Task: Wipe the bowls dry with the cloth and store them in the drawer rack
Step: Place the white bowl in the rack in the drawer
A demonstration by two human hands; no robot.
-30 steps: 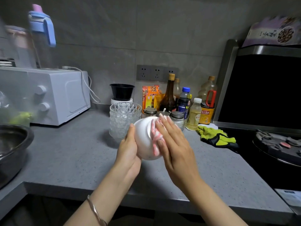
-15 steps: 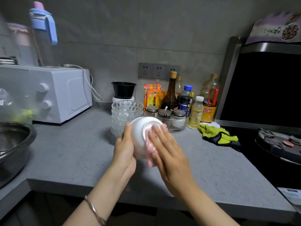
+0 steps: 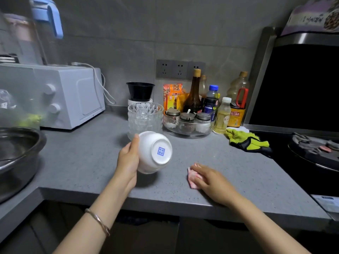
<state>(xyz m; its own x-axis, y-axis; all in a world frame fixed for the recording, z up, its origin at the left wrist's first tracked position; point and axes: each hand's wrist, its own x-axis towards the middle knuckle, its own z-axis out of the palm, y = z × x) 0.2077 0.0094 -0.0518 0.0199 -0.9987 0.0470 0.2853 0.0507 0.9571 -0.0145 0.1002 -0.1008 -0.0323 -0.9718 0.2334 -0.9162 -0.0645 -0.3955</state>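
Gripping the bowl (image 3: 154, 153) by its rim, left hand (image 3: 128, 160) is holding it foot-rightward at centre; right hand (image 3: 212, 180), flat, is pressing cloth (image 3: 191, 177).

Left hand (image 3: 127, 162) grips bowl (image 3: 154, 153) (base showing); right hand (image 3: 211, 178) on cloth (image 3: 191, 182).

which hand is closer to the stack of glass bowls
Left. The left hand, holding the white bowl, is before the stack; the right hand rests on the cloth, farther off.
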